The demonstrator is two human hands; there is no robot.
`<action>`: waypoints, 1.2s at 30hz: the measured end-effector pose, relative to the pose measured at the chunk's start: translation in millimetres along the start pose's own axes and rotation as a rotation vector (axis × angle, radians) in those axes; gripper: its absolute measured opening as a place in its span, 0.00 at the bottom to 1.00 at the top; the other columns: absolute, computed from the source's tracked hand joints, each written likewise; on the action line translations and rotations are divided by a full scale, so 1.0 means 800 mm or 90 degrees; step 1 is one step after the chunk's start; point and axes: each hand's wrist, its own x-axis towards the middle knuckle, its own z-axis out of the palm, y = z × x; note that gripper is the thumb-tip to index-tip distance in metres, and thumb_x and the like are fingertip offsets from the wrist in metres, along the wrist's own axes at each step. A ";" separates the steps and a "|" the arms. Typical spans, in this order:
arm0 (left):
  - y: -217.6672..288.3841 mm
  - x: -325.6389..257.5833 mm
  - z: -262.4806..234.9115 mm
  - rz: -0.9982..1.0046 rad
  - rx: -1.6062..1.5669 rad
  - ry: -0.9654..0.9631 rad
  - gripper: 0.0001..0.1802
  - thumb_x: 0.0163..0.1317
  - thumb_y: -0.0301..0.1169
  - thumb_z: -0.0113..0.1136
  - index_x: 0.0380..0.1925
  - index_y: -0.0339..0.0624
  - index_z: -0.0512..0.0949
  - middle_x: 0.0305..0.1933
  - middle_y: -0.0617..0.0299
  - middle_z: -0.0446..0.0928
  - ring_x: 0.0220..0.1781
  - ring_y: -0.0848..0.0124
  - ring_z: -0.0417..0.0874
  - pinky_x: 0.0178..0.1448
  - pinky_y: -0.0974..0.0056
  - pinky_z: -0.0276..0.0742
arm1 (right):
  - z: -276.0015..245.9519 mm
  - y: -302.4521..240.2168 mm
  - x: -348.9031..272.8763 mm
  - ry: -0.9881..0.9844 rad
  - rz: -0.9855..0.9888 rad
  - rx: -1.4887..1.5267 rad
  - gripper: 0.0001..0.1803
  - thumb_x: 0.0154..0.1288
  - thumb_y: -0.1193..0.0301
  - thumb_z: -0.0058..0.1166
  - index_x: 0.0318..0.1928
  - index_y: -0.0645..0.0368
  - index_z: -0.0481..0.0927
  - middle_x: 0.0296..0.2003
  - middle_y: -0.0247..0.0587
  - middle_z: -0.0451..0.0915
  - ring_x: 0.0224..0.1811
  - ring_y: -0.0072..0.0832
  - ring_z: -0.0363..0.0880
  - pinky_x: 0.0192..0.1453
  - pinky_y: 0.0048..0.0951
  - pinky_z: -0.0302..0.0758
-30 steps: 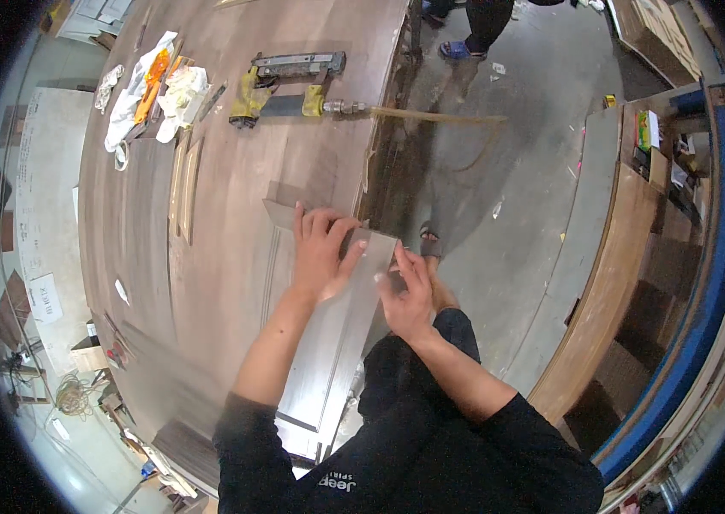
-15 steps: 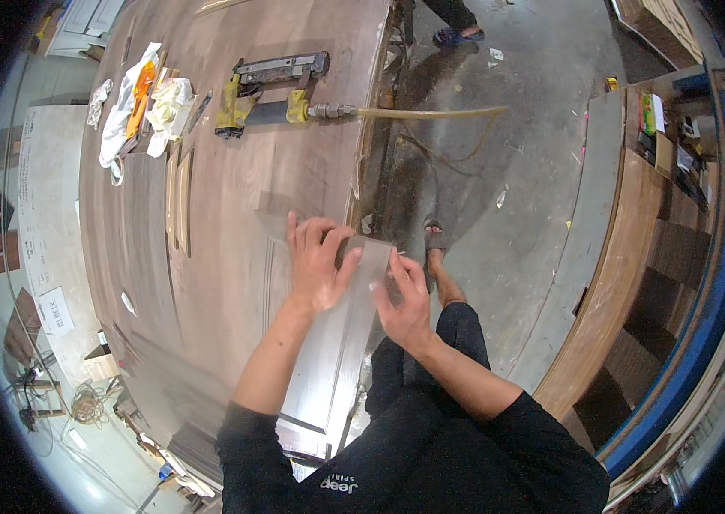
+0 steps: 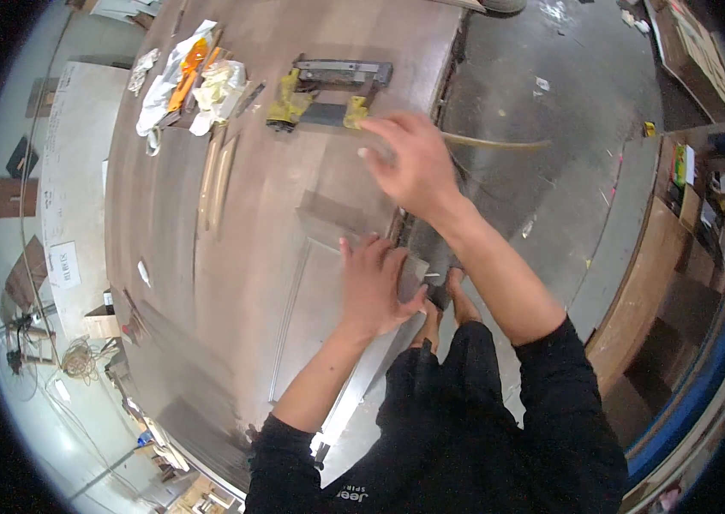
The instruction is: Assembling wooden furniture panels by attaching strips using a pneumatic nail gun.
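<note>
Fingers (image 3: 362, 261) of my left hand (image 3: 373, 287) spread flat on the door panel (image 3: 311, 291), at 6 o'clock on the surface (image 3: 251, 171). Right hand (image 3: 414, 163) open, fingers apart, hovering near the nail gun (image 3: 328, 90) at 12 o'clock.

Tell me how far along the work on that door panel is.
Done: the door panel lies flat on the workbench. In hand: the left hand presses flat on a small wood piece at the panel's edge; the right hand, open, reaches toward the nail gun. Left: the nail gun is not yet picked up, so no fastening shows.
</note>
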 end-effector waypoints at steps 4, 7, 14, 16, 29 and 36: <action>-0.001 0.001 0.005 -0.011 -0.013 0.010 0.36 0.41 0.45 0.76 0.53 0.47 0.78 0.57 0.51 0.71 0.68 0.47 0.67 0.80 0.27 0.40 | 0.088 0.005 0.055 -0.209 -0.148 -0.238 0.18 0.59 0.66 0.65 0.51 0.50 0.85 0.54 0.43 0.79 0.54 0.43 0.78 0.60 0.45 0.75; -0.002 0.000 0.012 -0.007 0.005 0.018 0.34 0.46 0.49 0.72 0.53 0.45 0.79 0.55 0.52 0.72 0.67 0.48 0.67 0.80 0.26 0.38 | 0.132 0.018 0.079 -0.112 -0.151 -0.268 0.18 0.62 0.68 0.61 0.54 0.47 0.83 0.54 0.43 0.78 0.51 0.42 0.80 0.58 0.46 0.76; -0.003 -0.002 0.020 0.017 0.005 0.034 0.33 0.48 0.50 0.69 0.51 0.43 0.79 0.54 0.51 0.72 0.65 0.49 0.68 0.80 0.26 0.38 | 0.063 -0.018 0.085 -0.263 0.068 -0.053 0.24 0.62 0.70 0.66 0.58 0.47 0.76 0.59 0.47 0.75 0.54 0.46 0.82 0.58 0.46 0.80; -0.001 -0.001 0.022 0.019 -0.003 0.038 0.32 0.48 0.50 0.70 0.50 0.42 0.79 0.54 0.51 0.72 0.65 0.49 0.69 0.81 0.26 0.38 | 0.008 -0.025 0.055 -0.100 0.058 0.108 0.33 0.57 0.69 0.71 0.63 0.47 0.73 0.59 0.48 0.74 0.57 0.48 0.80 0.57 0.42 0.81; 0.008 0.011 0.010 0.063 0.052 0.049 0.30 0.45 0.41 0.73 0.49 0.44 0.76 0.51 0.53 0.72 0.61 0.50 0.72 0.80 0.31 0.43 | -0.154 -0.018 -0.304 0.104 0.466 0.715 0.55 0.52 0.56 0.76 0.76 0.63 0.61 0.65 0.44 0.75 0.62 0.32 0.78 0.68 0.33 0.73; 0.005 0.007 0.017 0.081 0.093 0.013 0.30 0.47 0.38 0.72 0.51 0.42 0.75 0.52 0.50 0.72 0.62 0.48 0.71 0.80 0.32 0.42 | -0.061 -0.042 -0.392 0.200 0.535 0.889 0.60 0.48 0.58 0.75 0.77 0.63 0.54 0.46 0.54 0.81 0.21 0.23 0.77 0.25 0.19 0.74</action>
